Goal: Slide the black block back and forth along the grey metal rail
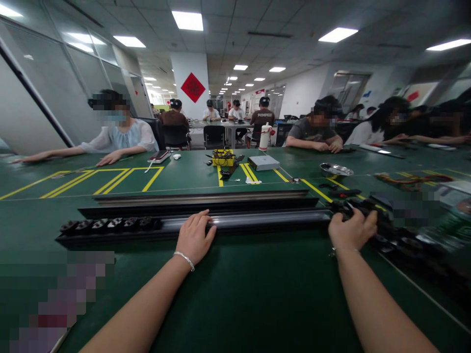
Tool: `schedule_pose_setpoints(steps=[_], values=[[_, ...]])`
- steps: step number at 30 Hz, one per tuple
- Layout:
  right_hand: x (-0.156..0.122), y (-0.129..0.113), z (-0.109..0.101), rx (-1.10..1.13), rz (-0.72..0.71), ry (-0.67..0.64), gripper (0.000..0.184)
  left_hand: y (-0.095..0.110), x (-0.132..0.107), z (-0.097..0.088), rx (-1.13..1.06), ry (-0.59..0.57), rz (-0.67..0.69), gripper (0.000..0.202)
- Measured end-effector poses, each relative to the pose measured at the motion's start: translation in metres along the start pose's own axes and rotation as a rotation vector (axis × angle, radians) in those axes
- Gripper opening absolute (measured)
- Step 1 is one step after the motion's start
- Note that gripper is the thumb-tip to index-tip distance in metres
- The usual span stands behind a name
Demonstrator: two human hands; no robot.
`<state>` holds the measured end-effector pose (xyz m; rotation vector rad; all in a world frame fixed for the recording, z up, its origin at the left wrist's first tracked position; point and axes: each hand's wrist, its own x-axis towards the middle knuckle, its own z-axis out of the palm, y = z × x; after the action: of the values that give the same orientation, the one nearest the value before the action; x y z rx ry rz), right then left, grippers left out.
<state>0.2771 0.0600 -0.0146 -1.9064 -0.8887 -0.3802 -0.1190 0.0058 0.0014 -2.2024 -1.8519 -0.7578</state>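
Observation:
A long black metal rail (243, 221) lies across the green table. Several black socket-like modules (115, 224) sit in a row in its left end. My left hand (195, 235) rests over the rail's middle, fingers lying across it and thumb at the near side, gripping it. At the rail's right end, my right hand (351, 230) has its fingers curled around a black module (346, 208), partly hidden by the hand. More dark modules (408, 245) lie right of that hand, blurred. Behind the rail run other long black rails (202, 197), parallel to it.
Farther back are a yellow box with black cables (223, 158), a grey box (263, 163), a metal bowl (335, 170) and a white bottle (265, 137). A plastic bottle (454, 220) lies at right. People sit across the table (221, 294).

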Motion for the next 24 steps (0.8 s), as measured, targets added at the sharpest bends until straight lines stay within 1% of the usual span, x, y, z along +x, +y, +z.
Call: schedule_pose_setpoints(steps=[1,3,5,7,9,11,13,15,17,19,21,24], values=[[-0.002,-0.003,-0.001,0.012,-0.087,0.006,0.051,-0.004,0.001,-0.003,0.027,0.040,-0.026,0.029],[-0.008,-0.010,-0.001,0.018,-0.245,-0.026,0.052,-0.015,0.002,-0.011,0.112,0.143,-0.081,0.032],[-0.015,-0.018,-0.002,0.012,-0.363,-0.057,0.051,-0.030,0.003,-0.017,0.209,0.240,-0.157,0.037],[-0.023,-0.029,-0.003,-0.007,-0.472,-0.095,0.052,-0.046,0.002,-0.020,0.278,0.290,-0.261,0.042],[-0.033,-0.041,-0.005,-0.015,-0.553,-0.119,0.053,-0.061,0.001,-0.019,0.312,0.280,-0.338,0.045],[-0.045,-0.055,-0.007,-0.011,-0.610,-0.155,0.054,-0.073,-0.001,-0.016,0.307,0.211,-0.362,0.044],[-0.060,-0.070,-0.008,-0.022,-0.672,-0.231,0.054,-0.079,-0.001,-0.013,0.285,0.147,-0.381,0.042],[-0.077,-0.086,-0.007,-0.026,-0.739,-0.326,0.053,-0.080,-0.001,-0.011,0.283,0.133,-0.386,0.040],[-0.093,-0.099,-0.003,-0.022,-0.771,-0.415,0.050,-0.080,-0.001,-0.012,0.284,0.130,-0.392,0.039],[-0.105,-0.108,0.002,-0.022,-0.743,-0.495,0.047,-0.079,0.000,-0.014,0.280,0.123,-0.404,0.037],[-0.112,-0.112,0.006,-0.026,-0.699,-0.556,0.042,-0.079,0.001,-0.015,0.263,0.116,-0.416,0.036],[-0.114,-0.112,0.009,0.001,-0.687,-0.572,0.039,-0.079,0.003,-0.017,0.221,0.141,-0.462,0.034]])
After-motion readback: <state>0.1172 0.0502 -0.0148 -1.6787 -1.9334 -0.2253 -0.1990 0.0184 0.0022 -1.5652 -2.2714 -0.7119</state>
